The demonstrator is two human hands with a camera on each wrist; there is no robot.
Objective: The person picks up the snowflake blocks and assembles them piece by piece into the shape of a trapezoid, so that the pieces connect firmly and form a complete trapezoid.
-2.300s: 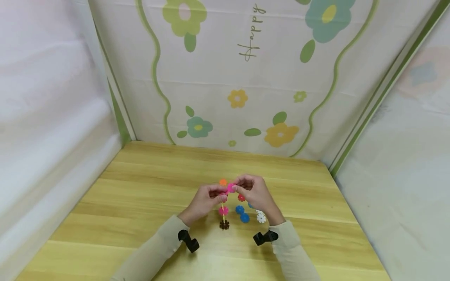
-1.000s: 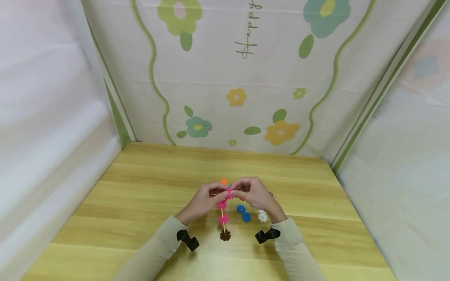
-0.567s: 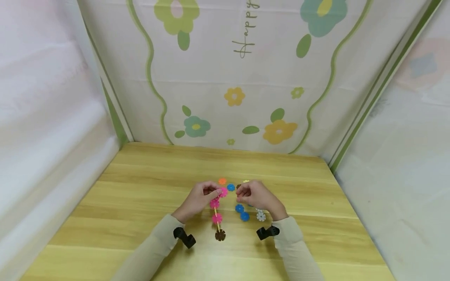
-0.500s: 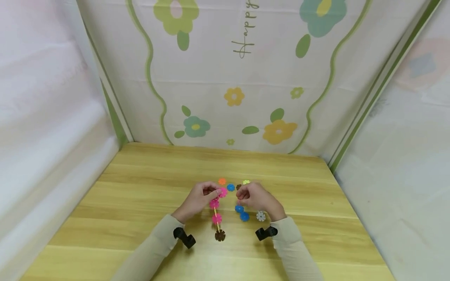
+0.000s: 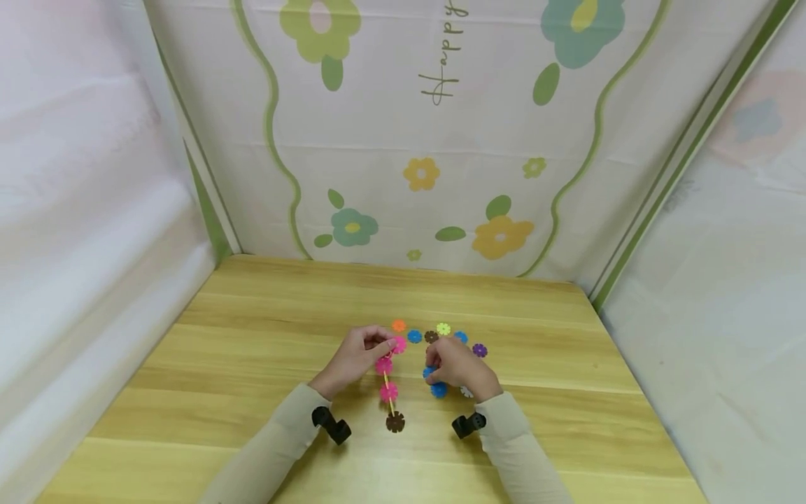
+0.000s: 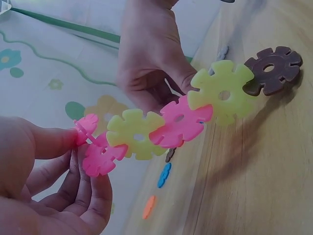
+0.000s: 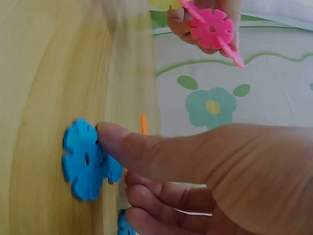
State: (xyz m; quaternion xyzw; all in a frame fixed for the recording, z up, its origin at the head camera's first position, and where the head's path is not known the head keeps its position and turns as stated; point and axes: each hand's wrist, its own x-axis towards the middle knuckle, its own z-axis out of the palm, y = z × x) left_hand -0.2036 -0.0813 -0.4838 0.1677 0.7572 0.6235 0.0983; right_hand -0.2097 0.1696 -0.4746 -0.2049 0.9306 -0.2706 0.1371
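Note:
My left hand (image 5: 364,357) pinches the far end of a chain of slotted flower-shaped plastic discs. The chain runs from pink discs (image 6: 103,157) through a yellow disc (image 6: 134,133), another pink and a second yellow to a brown disc (image 6: 281,73). It slants toward me in the head view, above the table. My right hand (image 5: 461,365), palm down, is over two blue discs (image 5: 439,390) on the table. In the right wrist view its thumb tip is right at the edge of the nearer blue disc (image 7: 80,161), and its bent fingers stay apart from the thumb.
Loose discs lie on the wood-grain table (image 5: 283,427) beyond my hands: orange (image 5: 399,325), blue (image 5: 413,337), brown (image 5: 431,337), yellow-green (image 5: 443,328), another blue and purple (image 5: 480,350). A white disc (image 5: 467,392) is partly under my right wrist. Fabric walls (image 5: 378,126) enclose the back and sides.
My hands worked together at the pink end of the chain, then the right hand left it and moved right and down to the blue discs. The left hand kept the chain.

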